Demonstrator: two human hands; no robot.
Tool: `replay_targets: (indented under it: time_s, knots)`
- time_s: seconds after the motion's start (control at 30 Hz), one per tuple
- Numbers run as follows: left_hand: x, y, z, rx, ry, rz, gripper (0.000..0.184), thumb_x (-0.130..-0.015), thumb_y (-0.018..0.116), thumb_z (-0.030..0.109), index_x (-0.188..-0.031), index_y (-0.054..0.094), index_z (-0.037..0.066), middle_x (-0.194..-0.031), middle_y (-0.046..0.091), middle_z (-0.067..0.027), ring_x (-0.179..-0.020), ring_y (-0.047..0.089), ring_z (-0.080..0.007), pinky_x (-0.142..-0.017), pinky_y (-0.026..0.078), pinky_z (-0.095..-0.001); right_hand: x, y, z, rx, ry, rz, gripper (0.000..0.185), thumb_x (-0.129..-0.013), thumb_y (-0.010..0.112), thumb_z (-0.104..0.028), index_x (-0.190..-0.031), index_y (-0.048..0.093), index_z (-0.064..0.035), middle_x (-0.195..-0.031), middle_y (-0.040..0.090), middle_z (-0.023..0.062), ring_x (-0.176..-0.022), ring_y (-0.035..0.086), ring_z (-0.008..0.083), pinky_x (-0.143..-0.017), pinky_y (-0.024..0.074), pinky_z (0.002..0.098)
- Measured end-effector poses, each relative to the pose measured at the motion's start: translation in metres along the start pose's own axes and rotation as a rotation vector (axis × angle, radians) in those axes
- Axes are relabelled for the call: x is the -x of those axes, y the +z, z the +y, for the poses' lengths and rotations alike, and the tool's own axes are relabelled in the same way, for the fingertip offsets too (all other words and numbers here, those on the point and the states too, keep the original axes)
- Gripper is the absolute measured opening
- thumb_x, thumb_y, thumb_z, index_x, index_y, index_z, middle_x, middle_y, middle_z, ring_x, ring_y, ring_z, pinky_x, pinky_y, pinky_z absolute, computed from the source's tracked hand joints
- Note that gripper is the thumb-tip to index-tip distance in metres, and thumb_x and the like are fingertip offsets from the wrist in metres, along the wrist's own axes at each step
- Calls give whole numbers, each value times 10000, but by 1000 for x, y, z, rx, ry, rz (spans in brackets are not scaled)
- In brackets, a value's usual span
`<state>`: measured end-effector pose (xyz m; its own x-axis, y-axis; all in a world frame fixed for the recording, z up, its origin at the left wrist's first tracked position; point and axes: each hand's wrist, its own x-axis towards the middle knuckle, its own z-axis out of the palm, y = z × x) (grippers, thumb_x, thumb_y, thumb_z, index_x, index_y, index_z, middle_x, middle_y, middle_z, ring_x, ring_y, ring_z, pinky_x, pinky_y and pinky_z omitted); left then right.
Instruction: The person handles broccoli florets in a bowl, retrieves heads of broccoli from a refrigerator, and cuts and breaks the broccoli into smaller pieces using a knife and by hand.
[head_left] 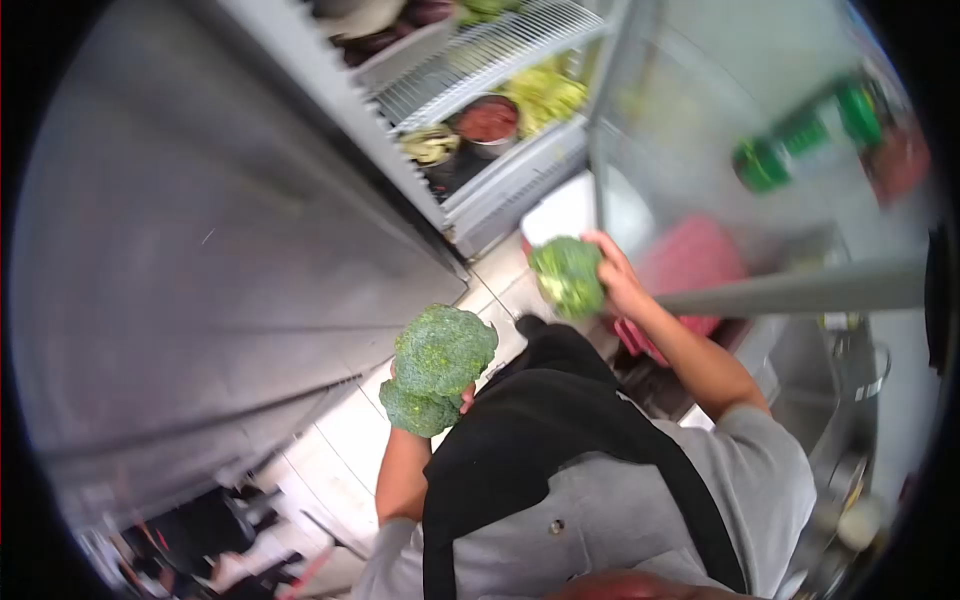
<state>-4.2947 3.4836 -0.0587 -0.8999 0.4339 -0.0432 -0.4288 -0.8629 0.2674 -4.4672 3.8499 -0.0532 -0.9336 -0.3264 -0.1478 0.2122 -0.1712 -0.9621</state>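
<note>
My left hand [467,399] is mostly hidden beneath a large green broccoli [443,350], with only some fingertips showing at its edge. A smaller clump of broccoli [420,408] sits against it in the same grip; whether the two are joined I cannot tell. In my right hand [618,278] is another broccoli head [567,276], slightly blurred, with fingers closed around its right side. Both hands are held in front of the black apron [560,400], just short of the open fridge [520,165].
Inside the fridge are a wire shelf [490,55], a metal pot of red food [489,122] and leafy greens [545,97]. Its glass door [690,130] stands open on the right, near a pink-red item [695,265]. A large metal panel [220,230] borders the left.
</note>
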Motion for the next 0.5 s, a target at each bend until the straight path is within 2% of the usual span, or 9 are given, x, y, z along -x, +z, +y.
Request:
replay_targets:
  time_s: [0.03, 0.1, 0.13, 0.17, 0.23, 0.27, 0.3, 0.4, 0.5]
  knots:
    - [10, 10, 3, -32, 65, -16, 998, -873, 489, 775, -1410, 504, -65, -1010, 662, -364, -774, 667, -470, -597, 541, -516, 12, 6, -18, 273, -68, -87, 530, -828, 469, -55, -1353, 534, -12, -1247, 559, 68, -1217, 512, 164, -1072, 407, 321]
    - [23, 38, 14, 77, 60, 39, 926, -898, 491, 719, -1397, 530, -60, -1021, 663, -362, -793, 669, -469, -607, 545, -514, 14, -4, -12, 302, -7, -320, 579, -801, 508, -74, -1376, 502, -10, -1252, 553, 86, -1216, 516, 188, -1068, 423, 339]
    - [26, 49, 15, 121, 71, 79, 886, -909, 498, 686, -1391, 546, -56, -1026, 665, -361, -808, 670, -468, -618, 548, -515, 21, 1, -10, 394, 20, -307, 599, -794, 521, -94, -1386, 487, -13, -1252, 550, 92, -1219, 514, 200, -1072, 424, 351]
    - [32, 43, 18, 111, 227, 87, 886, -909, 498, 686, -1391, 546, -56, -1026, 665, -361, -808, 670, -468, -618, 548, -515, 21, -1, 10, 340, 41, -357, 609, -781, 534, -108, -1380, 487, -10, -1266, 546, 101, -1229, 509, 209, -1085, 417, 364]
    - [45, 19, 16, 22, 160, 21, 855, -906, 523, 646, -1393, 553, -57, -1047, 665, -362, -846, 674, -474, -654, 555, -528, 21, 27, 1, 524, -43, -427, 621, -745, 530, -85, -1359, 497, 4, -1315, 531, 151, -1276, 495, 262, -1133, 377, 378]
    - [50, 25, 16, 14, 213, -37, 841, -906, 532, 622, -1400, 548, -58, -1067, 661, -363, -880, 675, -476, -670, 558, -533, 18, 43, -5, 601, -114, -463, 628, -732, 522, -70, -1355, 497, 8, -1319, 525, 163, -1283, 490, 284, -1150, 359, 385]
    - [50, 30, 15, 7, 248, -96, 827, -905, 541, 599, -1406, 544, -59, -1087, 657, -363, -914, 675, -478, -686, 562, -537, 16, 61, -10, 557, -57, -450, 637, -723, 518, -59, -1356, 496, 6, -1321, 525, 170, -1287, 492, 297, -1153, 357, 398]
    - [65, 57, 14, 77, 314, 6, 804, -901, 554, 566, -1409, 542, -57, -1117, 647, -372, -954, 678, -476, -686, 568, -542, 1, 96, 3, 538, -78, -573, 654, -714, 535, -50, -1365, 498, 2, -1334, 532, 185, -1299, 494, 317, -1156, 357, 408]
    - [86, 67, 8, 2, 435, -152, 797, -893, 573, 555, -1415, 541, -46, -1119, 641, -383, -951, 679, -479, -685, 573, -539, 4, 170, -3, 637, -195, -712, 650, -708, 558, -42, -1355, 510, 4, -1322, 543, 189, -1268, 521, 321, -1138, 376, 403]
